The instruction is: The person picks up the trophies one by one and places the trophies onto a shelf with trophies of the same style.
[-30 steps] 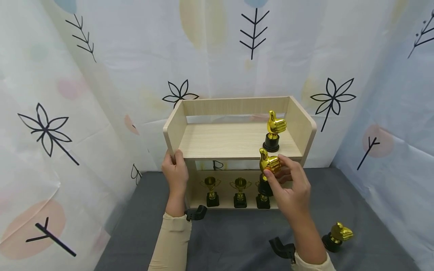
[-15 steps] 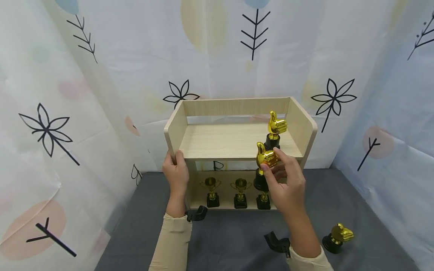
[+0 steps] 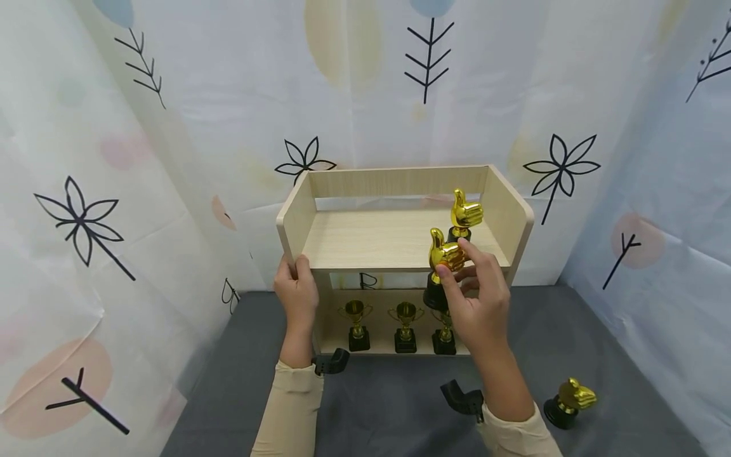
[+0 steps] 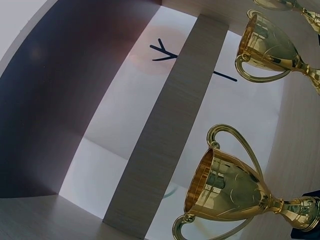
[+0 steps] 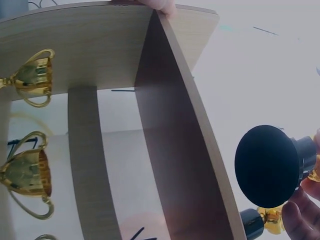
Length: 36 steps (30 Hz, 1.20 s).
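Note:
A gold thumbs-up trophy (image 3: pixel 441 249) with a round black base is pinched between the thumb and fingers of my right hand (image 3: pixel 482 304). It is held upright in front of the shelf's upper board, and the right wrist view shows the underside of its base (image 5: pixel 266 166). Behind it, a matching thumbs-up trophy (image 3: pixel 465 212) stands at the right end of the upper board, its base partly covered. My left hand (image 3: pixel 297 292) grips the left side of the light wooden shelf (image 3: pixel 371 240), thumb in front; some fingers are hidden.
Three gold cup trophies, a left one (image 3: pixel 358 325), a middle one (image 3: pixel 405 327) and a right one (image 3: pixel 444 339), stand in a row on the lower level. Another thumbs-up trophy (image 3: pixel 565 403) stands on the grey cloth (image 3: pixel 388 406) at right. Patterned curtains (image 3: pixel 365 95) surround the shelf.
My right hand has moved the held trophy up and slightly left, so it now covers the base of the trophy behind. My left hand keeps its grip on the shelf.

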Tool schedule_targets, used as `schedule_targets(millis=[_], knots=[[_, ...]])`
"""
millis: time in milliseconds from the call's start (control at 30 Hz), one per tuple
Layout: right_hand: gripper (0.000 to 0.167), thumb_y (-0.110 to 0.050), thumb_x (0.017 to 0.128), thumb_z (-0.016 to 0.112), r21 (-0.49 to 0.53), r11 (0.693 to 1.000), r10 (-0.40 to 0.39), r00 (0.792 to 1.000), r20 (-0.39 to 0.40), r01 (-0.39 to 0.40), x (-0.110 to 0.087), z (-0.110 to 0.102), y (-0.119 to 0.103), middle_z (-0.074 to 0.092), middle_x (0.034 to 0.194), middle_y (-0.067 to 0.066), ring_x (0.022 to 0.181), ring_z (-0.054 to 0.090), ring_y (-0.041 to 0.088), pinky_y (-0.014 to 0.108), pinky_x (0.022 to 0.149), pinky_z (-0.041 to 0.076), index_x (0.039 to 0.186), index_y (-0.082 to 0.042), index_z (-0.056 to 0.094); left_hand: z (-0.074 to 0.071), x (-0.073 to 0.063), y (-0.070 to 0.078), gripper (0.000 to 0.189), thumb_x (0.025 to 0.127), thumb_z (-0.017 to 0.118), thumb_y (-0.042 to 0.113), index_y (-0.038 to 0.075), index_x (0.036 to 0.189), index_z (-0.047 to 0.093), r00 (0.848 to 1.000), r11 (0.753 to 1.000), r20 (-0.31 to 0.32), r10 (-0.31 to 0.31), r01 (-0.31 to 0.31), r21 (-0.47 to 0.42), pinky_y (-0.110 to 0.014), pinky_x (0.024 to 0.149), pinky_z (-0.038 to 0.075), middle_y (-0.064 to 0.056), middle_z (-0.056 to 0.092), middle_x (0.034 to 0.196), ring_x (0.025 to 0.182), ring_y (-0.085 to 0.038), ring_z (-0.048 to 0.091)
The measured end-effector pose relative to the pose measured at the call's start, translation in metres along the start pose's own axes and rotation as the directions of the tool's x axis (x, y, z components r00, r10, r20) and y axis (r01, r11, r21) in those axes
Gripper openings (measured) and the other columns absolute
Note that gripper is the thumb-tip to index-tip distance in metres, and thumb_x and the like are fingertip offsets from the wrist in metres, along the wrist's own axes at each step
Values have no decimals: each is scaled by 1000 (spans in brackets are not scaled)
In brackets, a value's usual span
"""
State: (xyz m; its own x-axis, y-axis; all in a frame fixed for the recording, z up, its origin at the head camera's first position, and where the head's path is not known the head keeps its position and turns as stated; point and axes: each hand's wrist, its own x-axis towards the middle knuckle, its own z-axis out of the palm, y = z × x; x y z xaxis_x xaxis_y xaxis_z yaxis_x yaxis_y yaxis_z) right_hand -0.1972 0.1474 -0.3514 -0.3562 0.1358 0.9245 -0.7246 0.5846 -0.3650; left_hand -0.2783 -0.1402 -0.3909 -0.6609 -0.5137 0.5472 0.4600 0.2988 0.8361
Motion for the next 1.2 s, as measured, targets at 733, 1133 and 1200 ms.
schedule_targets(millis=[733,1133,1200], knots=[[56,-3,93,80,-65,993,94,995,-12,-95,19,15,5,63,113,23,81,69,32,18,66,51,144,-4,59,1,0,-1,27,106,54,21,1,101,72,1000,1000,-16,6,-6,2,-33,56,32,-1,47,66,57,-13,37],[56,-2,94,79,-27,996,86,996,12,-85,23,28,14,60,113,25,81,68,33,18,65,50,145,-3,56,2,2,-1,26,105,54,21,2,96,70,1000,1000,-24,13,-13,10,-33,55,32,-2,46,65,57,-13,37],[56,-2,94,79,-34,996,80,997,10,-79,23,29,15,60,113,24,80,68,33,26,62,52,145,-3,57,2,1,-1,27,106,54,21,2,94,69,1000,1000,-19,17,-17,14,-33,54,31,-1,42,63,55,-13,34]])
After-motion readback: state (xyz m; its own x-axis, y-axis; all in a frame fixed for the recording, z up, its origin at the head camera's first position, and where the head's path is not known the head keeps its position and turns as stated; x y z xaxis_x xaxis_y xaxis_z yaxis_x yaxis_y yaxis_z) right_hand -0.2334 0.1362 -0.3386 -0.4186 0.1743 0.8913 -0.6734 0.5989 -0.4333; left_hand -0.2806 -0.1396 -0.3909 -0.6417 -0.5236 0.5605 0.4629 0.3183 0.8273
